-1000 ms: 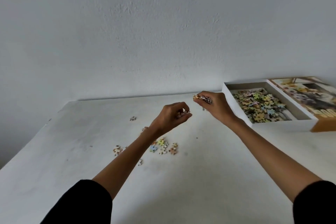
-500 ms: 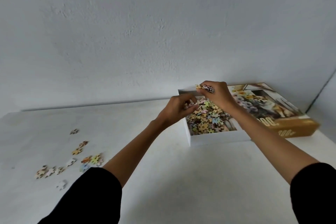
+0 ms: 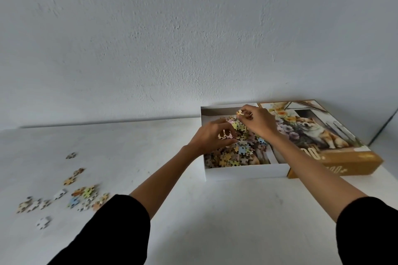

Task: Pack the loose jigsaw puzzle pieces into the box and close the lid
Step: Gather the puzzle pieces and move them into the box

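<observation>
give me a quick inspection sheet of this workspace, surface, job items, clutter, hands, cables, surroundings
surface: white table, bare apart from the items below
job's things: open white box holding a heap of puzzle pieces; loose pieces scattered on the table at far left; lid with dog picture lying beside the box on its right, not on it
clutter: nothing seen
hands: left hand over the box, fingers curled around pieces; right hand over the box, pinching pieces at its fingertips
cables: nothing seen
surroundings: plain white wall behind the table; black sleeves on both arms
</observation>
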